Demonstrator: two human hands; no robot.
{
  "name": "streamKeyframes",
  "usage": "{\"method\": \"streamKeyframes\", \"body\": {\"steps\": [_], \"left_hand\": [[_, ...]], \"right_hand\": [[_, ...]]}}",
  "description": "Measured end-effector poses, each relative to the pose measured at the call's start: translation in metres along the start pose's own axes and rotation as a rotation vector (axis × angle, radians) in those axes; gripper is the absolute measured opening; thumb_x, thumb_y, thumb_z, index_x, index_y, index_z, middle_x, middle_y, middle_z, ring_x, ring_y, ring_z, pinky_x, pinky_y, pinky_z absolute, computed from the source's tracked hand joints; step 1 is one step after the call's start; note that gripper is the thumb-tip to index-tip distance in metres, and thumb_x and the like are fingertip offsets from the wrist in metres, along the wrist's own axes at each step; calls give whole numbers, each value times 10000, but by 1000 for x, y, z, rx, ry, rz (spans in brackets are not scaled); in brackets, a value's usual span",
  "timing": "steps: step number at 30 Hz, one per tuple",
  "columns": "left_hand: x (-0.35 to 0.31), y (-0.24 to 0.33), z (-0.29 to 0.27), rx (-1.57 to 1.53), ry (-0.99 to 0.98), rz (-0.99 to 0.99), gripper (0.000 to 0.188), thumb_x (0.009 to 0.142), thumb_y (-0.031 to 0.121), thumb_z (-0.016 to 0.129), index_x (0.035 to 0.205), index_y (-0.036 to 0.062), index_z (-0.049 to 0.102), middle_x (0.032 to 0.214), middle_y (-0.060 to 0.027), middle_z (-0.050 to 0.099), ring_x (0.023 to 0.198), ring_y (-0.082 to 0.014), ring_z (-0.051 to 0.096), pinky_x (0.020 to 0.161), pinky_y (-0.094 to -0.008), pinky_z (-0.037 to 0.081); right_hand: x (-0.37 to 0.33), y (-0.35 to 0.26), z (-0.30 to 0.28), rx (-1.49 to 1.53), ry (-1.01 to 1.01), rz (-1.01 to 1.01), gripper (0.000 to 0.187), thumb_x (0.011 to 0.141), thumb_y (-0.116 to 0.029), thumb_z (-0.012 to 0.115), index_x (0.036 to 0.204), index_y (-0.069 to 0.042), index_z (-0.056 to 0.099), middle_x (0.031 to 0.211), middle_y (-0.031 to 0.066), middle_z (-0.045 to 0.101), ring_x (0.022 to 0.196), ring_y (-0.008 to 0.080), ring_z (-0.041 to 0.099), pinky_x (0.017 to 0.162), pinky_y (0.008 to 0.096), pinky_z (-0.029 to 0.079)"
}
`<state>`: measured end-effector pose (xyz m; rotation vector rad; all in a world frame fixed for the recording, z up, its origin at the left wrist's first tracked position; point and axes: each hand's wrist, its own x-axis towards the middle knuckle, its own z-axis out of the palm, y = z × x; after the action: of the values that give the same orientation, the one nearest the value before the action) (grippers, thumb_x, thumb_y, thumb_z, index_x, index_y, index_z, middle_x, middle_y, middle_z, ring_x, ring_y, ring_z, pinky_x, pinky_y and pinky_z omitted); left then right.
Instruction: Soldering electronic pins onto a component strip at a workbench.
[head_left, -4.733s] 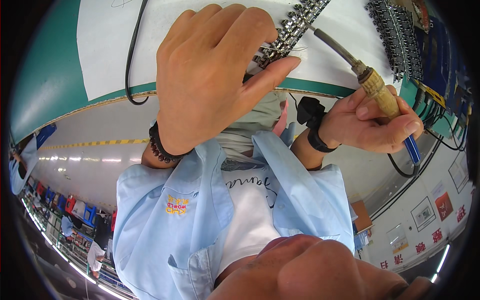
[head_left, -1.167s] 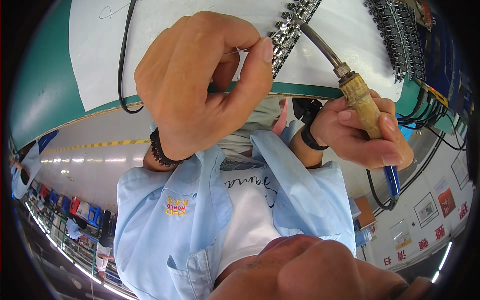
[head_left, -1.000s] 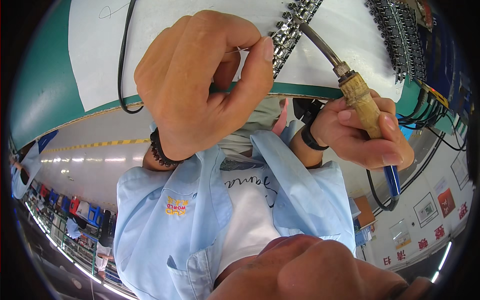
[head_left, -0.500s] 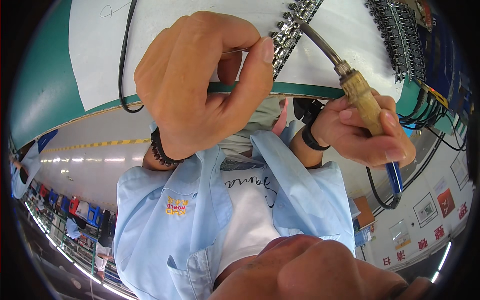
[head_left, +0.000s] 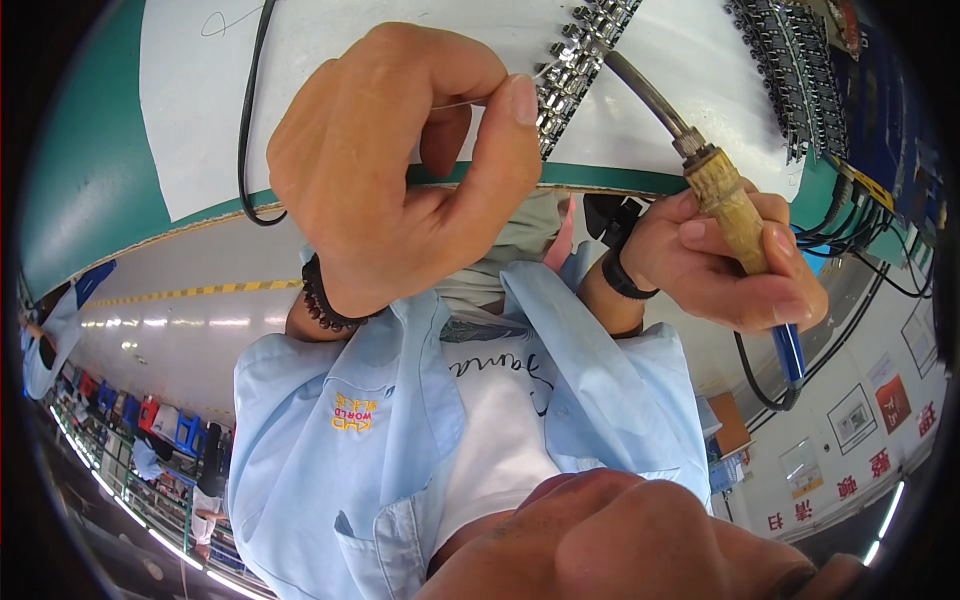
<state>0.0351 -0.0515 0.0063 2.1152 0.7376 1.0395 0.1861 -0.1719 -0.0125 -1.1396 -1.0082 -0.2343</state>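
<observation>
My left hand (head_left: 390, 180) is closed, with a thin strand of solder wire (head_left: 462, 104) pinched between thumb and forefinger. The wire's end runs out past the fingertips to a row of small shiny metal connectors (head_left: 562, 100) with black parts, lying slanted on a white sheet. My right hand (head_left: 700, 262) grips a soldering iron (head_left: 735, 215) by its worn tan and blue handle. The iron's dark shaft points up and left, its tip at the right side of that row, close to the wire's end. Whether tip and wire touch cannot be made out.
More connector rows (head_left: 790, 80) lie at the right of the white sheet (head_left: 190, 120), which covers part of a green bench top (head_left: 95, 185). A black cable (head_left: 246, 130) hangs over the bench edge on the left. Several dark cables (head_left: 860, 225) bunch at the right.
The soldering iron's tip has shifted slightly down and right. My left hand has moved a little left, and more wire now shows beyond its fingertips, reaching the connector row.
</observation>
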Motion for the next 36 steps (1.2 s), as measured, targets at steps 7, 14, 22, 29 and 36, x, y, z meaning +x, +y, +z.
{"method": "streamKeyframes", "body": {"steps": [7,14,22,29,36], "left_hand": [[5,0,-4,-14,-162,59,272,713,61,844,841,50,605,695,4,546,512,-69,360,468,-235,262],[17,32,-8,242,-178,113,292,665,95,846,837,78,610,688,-21,500,558,-146,405,496,-299,311],[10,17,-5,234,-152,164,261,681,95,832,816,91,609,638,-7,435,554,-159,414,500,-323,312],[5,3,0,163,-113,194,256,684,91,830,804,102,604,621,2,414,543,-159,408,503,-329,303],[2,4,2,164,-87,198,251,684,91,830,804,108,611,610,3,407,530,-158,404,501,-330,300]], "right_hand": [[8,1,6,-308,88,-81,447,1089,-387,353,871,-15,472,485,16,390,340,91,387,378,217,367],[35,-20,8,-395,60,-153,445,1082,-369,385,808,-32,480,443,-17,344,309,69,354,373,201,365],[40,-36,5,-428,-60,-147,475,1026,-380,539,884,74,541,516,82,489,387,144,463,388,263,418],[45,-36,9,-360,-72,-76,512,984,-387,616,798,91,625,476,55,501,409,121,501,434,226,421],[41,-32,10,-239,-47,-2,483,951,-345,672,781,106,641,496,60,551,428,101,519,463,197,407]]}}
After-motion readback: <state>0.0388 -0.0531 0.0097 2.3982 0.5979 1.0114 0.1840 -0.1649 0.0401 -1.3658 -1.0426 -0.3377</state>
